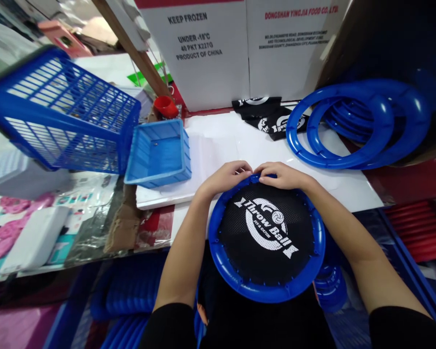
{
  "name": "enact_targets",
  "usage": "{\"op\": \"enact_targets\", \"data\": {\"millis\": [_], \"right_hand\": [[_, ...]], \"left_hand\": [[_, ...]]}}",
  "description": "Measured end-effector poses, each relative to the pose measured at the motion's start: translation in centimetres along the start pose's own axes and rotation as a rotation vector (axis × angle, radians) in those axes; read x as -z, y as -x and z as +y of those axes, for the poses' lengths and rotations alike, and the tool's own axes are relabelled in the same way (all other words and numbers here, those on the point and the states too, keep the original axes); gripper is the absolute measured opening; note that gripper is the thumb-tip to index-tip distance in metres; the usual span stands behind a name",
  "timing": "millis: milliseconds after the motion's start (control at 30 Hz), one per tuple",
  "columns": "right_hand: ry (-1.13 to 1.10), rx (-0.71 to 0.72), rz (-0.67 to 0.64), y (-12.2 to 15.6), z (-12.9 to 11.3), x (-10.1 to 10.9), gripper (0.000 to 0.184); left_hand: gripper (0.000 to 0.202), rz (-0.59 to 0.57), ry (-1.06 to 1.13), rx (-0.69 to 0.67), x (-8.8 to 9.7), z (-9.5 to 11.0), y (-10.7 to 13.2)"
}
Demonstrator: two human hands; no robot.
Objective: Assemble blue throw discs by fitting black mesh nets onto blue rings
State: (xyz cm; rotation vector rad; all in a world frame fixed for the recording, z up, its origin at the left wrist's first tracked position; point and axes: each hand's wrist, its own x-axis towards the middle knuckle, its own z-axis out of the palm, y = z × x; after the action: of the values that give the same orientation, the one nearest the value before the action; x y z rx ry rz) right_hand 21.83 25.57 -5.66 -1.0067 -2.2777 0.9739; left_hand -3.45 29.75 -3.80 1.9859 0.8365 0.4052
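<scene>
A round blue plastic ring frame (267, 291) with black mesh (236, 223) printed "Throw Ball" leans against my body and the table's front edge. At its far rim, my left hand (232, 177) has its fingers curled over the blue edge. Close beside it, my right hand (281, 175) grips the same rim, its thumb on the near side. The fingertips of both hands almost meet at the top of the ring, and what lies under them is partly hidden. The mesh is attached around most of the ring's inner edge.
Loose blue rings (381, 140) are stacked at the right, next to black printed mesh pieces (276, 121). A shallow blue bin (160, 150) and a tipped blue basket (76, 111) stand left. White cartons (218, 72) close off the back of the white tabletop (218, 131).
</scene>
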Motion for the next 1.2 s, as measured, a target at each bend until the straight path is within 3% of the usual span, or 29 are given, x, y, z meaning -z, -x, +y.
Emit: {"op": "enact_targets", "data": {"millis": [167,300,433,667,833,1000,1200], "right_hand": [[-0.005,0.027,-0.115,0.5,0.2,0.5,0.022],[0.001,0.005,-0.137,0.7,0.7,0.6,0.019],[-0.004,-0.009,-0.132,0.7,0.7,0.5,0.021],[-0.002,-0.01,-0.135,0.8,0.1,0.7,0.024],[-0.004,0.041,-0.276,-1.1,-0.1,1.7,0.036],[0.035,0.102,-0.401,-4.0,-0.4,1.2,0.025],[-0.052,0.062,-0.271,-3.7,0.1,-0.3,0.018]], "left_hand": [[0.022,-0.128,-0.022,-0.006,1.8,-0.5,0.9],[0.019,-0.223,-0.03,-0.035,1.8,-1.3,0.9],[0.015,-0.227,-0.043,-0.062,1.4,-1.5,0.5],[0.021,-0.255,-0.077,0.003,1.3,-1.7,0.5],[0.018,-0.245,-0.013,0.041,0.8,-1.7,0.5],[0.018,-0.246,0.044,0.049,0.8,-1.8,0.3],[0.018,-0.27,0.04,0.069,1.2,-1.7,0.5]]}}
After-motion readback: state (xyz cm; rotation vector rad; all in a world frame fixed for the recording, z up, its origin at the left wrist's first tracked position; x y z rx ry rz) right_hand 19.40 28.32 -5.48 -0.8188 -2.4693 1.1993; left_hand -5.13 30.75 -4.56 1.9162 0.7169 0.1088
